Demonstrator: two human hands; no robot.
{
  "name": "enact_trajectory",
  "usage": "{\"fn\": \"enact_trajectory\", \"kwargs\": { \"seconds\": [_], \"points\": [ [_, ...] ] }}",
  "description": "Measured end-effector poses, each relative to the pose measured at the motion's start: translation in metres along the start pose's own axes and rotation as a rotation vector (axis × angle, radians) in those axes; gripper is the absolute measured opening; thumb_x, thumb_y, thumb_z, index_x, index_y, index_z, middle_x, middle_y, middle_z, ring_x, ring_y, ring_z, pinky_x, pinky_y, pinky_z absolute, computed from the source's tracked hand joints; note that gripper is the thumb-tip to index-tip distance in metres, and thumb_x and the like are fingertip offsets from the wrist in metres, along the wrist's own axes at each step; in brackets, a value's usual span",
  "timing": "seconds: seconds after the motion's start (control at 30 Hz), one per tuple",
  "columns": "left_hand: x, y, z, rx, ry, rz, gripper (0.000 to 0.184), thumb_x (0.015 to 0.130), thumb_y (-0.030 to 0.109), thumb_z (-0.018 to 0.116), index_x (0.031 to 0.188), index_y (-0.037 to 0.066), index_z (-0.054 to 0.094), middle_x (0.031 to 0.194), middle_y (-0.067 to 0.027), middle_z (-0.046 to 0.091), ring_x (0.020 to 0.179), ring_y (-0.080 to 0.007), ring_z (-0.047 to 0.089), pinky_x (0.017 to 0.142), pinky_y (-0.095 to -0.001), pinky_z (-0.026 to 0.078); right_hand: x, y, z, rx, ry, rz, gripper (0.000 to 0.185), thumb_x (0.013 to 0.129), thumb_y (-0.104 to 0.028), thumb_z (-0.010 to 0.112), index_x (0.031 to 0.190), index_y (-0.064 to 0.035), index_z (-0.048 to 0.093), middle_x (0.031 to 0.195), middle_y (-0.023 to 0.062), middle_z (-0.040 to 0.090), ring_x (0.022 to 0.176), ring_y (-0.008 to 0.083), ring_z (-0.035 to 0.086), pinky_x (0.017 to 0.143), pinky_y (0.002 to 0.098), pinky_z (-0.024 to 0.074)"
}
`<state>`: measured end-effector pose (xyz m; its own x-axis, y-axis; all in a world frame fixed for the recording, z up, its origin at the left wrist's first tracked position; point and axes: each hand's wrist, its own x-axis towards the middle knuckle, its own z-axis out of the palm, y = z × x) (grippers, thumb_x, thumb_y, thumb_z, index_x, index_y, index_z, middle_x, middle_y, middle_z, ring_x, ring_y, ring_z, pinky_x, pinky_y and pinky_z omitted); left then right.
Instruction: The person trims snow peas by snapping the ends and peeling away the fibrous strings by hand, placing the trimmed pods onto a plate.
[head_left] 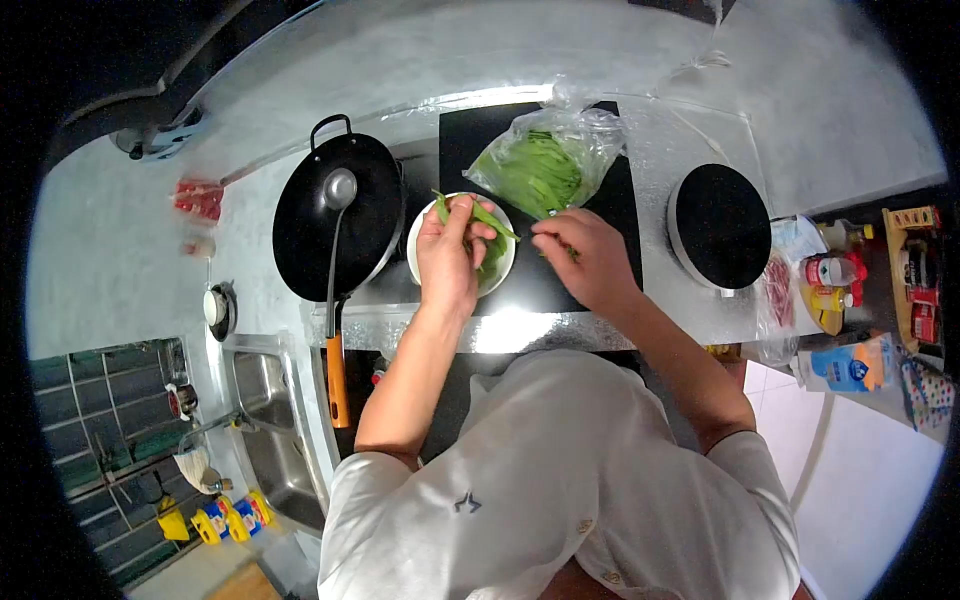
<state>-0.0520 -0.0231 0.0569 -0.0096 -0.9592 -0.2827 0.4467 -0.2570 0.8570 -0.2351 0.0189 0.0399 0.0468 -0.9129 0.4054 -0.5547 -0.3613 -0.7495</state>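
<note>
My left hand [449, 250] is closed around a few green bean pods [493, 222], whose ends stick out past the thumb and fingers. It is over a white bowl [514, 262] in which more green pieces lie, partly hidden by the hand. My right hand [590, 258] is just to the right of the bowl, with thumb and fingers pinched together; a dark green bit seems to show between them, too small to name. Beyond both hands lies a clear plastic bag [598, 135] full of green bean pods [540, 170].
A black wok [300, 230] with a ladle [333, 270] across it stands at the left, the ladle's orange handle jutting past the counter edge. To the right is a round black plate [720, 228]. A sink [265, 385] is at far left, bottles [830, 272] at far right.
</note>
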Motion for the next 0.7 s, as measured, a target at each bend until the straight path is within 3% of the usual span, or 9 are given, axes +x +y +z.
{"fn": "enact_trajectory", "kwargs": {
  "seconds": [0.07,0.1,0.27,0.33,0.37,0.4,0.47,0.63,0.7],
  "points": [
    [0.0,0.0,0.002,0.002,-0.011,0.003,0.013,0.101,0.019,0.056,0.1,0.007,0.061,0.094,-0.0091,0.07,0.062,-0.0065,0.061,0.043,-0.0177,0.036,0.004,-0.011,0.004,-0.004,-0.029,-0.011,0.015,0.085,-0.02,0.07,0.093,-0.008,0.067,0.085,0.0114,0.066,0.082,0.0313,0.066,0.071,0.0413,0.0526],
    [0.0,-0.001,0.003,0.004,-0.015,-0.006,0.013,0.101,0.019,0.056,0.101,0.007,0.061,0.094,-0.0091,0.07,0.062,-0.0065,0.061,0.042,-0.0177,0.036,0.006,-0.013,0.006,-0.058,-0.013,-0.053,0.012,0.083,-0.011,0.072,0.09,-0.0032,0.067,0.083,0.01,0.065,0.077,0.0281,0.065,0.066,0.037,0.0514],
    [-0.008,0.005,0.006,-0.013,0.011,-0.013,0.016,0.1,0.016,0.056,0.109,0.005,0.063,0.096,-0.0092,0.07,0.067,-0.0085,0.063,0.046,-0.0177,0.041,0.009,-0.007,0.004,-0.114,-0.004,-0.097,0.008,0.082,-0.009,0.07,0.083,-0.004,0.065,0.079,0.0098,0.063,0.074,0.0297,0.063,0.065,0.039,0.05],
    [-0.008,0.008,-0.004,0.478,0.003,0.231,0.022,0.099,0.012,0.056,0.118,0.005,0.064,0.11,-0.009,0.069,0.069,-0.0092,0.064,0.053,-0.0202,0.047,0.011,-0.005,-0.001,-0.136,-0.006,-0.11,0.007,0.082,-0.009,0.069,0.081,-0.0045,0.064,0.078,0.0099,0.062,0.074,0.0297,0.062,0.064,0.0395,0.0497],
    [-0.001,0.0,-0.01,0.674,-0.084,0.626,0.026,0.092,0.005,0.059,0.117,0.005,0.067,0.116,-0.0089,0.068,0.081,-0.0141,0.069,0.064,-0.0244,0.055,0.012,-0.003,-0.003,-0.16,-0.032,-0.141,0.007,0.082,-0.009,0.068,0.08,-0.0046,0.063,0.077,0.0101,0.061,0.073,0.0299,0.061,0.064,0.04,0.0495],
    [-0.004,0.001,-0.009,0.673,-0.085,0.625,0.026,0.092,0.005,0.059,0.117,0.005,0.067,0.116,-0.0089,0.068,0.081,-0.0141,0.069,0.064,-0.0244,0.055,0.012,-0.002,-0.005,-0.183,-0.06,-0.173,0.008,0.082,-0.009,0.067,0.079,-0.0048,0.062,0.076,0.0102,0.06,0.073,0.03,0.061,0.064,0.0404,0.0493],
    [-0.013,0.008,-0.005,1.201,-0.487,0.758,0.03,0.085,0.002,0.063,0.114,0.006,0.069,0.119,-0.0098,0.067,0.092,-0.0213,0.071,0.078,-0.0312,0.058,0.013,-0.004,-0.012,-0.254,-0.163,-0.17,0.009,0.083,-0.014,0.065,0.079,-0.0061,0.062,0.077,0.0102,0.061,0.076,0.0307,0.062,0.066,0.0417,0.0509],
    [-0.015,0.012,0.001,1.312,-0.586,0.818,0.02,0.076,0.004,0.072,0.096,0.006,0.071,0.094,-0.0066,0.07,0.086,-0.0297,0.068,0.073,-0.0386,0.054,0.011,-0.007,-0.019,-0.317,-0.273,-0.15,0.011,0.081,-0.019,0.062,0.078,-0.0081,0.062,0.079,0.0094,0.062,0.079,0.0304,0.063,0.068,0.0423,0.0526],
    [-0.014,0.008,-0.001,1.237,-0.581,0.762,0.02,0.076,0.003,0.071,0.097,0.006,0.071,0.095,-0.0077,0.07,0.085,-0.0287,0.068,0.073,-0.0374,0.054,0.011,-0.008,-0.022,-0.264,-0.245,-0.216,0.01,0.082,-0.017,0.061,0.079,-0.0085,0.063,0.078,0.0089,0.061,0.078,0.0307,0.063,0.069,0.0425,0.0522]
  ]
}}
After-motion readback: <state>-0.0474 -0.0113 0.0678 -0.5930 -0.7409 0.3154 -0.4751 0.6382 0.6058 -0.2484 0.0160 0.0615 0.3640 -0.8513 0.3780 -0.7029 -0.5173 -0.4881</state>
